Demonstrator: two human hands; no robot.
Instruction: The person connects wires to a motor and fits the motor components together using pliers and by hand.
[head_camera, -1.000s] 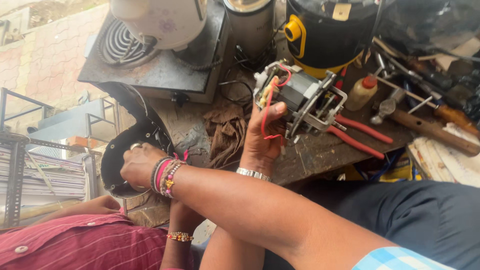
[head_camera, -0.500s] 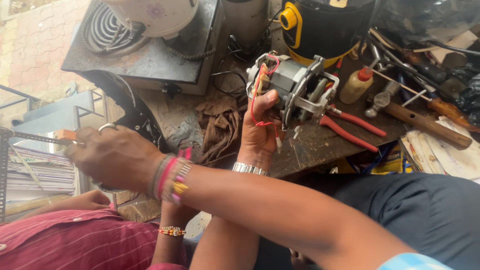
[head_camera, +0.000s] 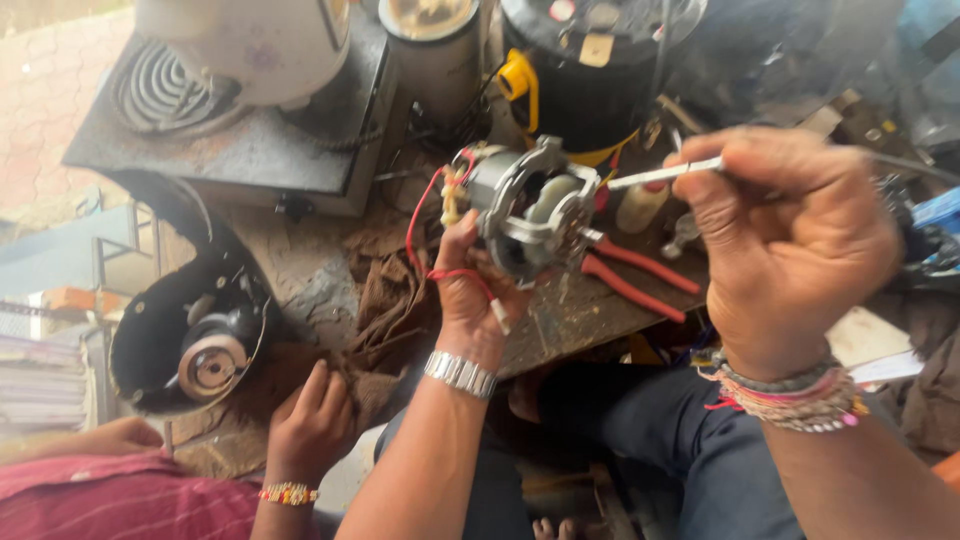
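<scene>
My right hand (head_camera: 790, 235) has swung up from my side, now pinching a thin tool (head_camera: 665, 173) near the motor (head_camera: 525, 210) my left hand (head_camera: 470, 290) grips above the table (head_camera: 570, 320).

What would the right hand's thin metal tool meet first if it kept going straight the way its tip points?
The right hand pinches a thin metal tool aimed left. Straight on lies the end frame of the electric motor held up by the left hand. Tip and motor look close, though depth is unclear.
</scene>
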